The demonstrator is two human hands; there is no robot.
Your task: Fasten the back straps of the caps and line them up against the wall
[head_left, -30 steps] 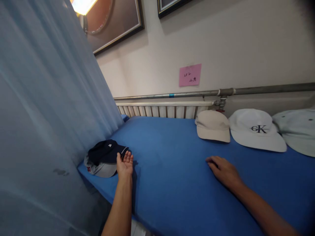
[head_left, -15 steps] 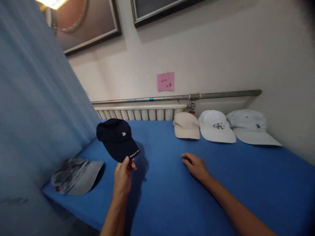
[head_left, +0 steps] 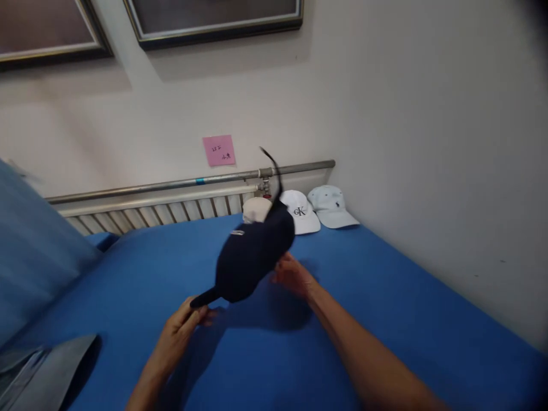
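A navy baseball cap (head_left: 252, 257) is held tilted above the blue table, blurred by motion, its back strap sticking up at the upper right. My left hand (head_left: 182, 322) pinches the brim at the lower left, fingers closed on it. At the lower right edge of the crown is my right hand (head_left: 293, 275); its blurred fingertips are partly hidden by the cap, so I cannot tell whether they grip it. Behind the navy cap stand a beige cap (head_left: 256, 209), partly covered, a white cap with dark letters (head_left: 303, 214), and a pale cap with a small emblem (head_left: 331, 205).
A grey cap (head_left: 64, 365) lies at the lower left, cut off by the view's edge. The blue-covered table (head_left: 385, 319) meets the wall, where a radiator (head_left: 184, 210), a pipe (head_left: 162, 185) and a pink note (head_left: 219, 150) show. A blue curtain (head_left: 38, 245) hangs at the left.
The view has swung right. The navy cap has moved right and turned over with my left hand still on its brim. My right hand has come to the cap's crown.
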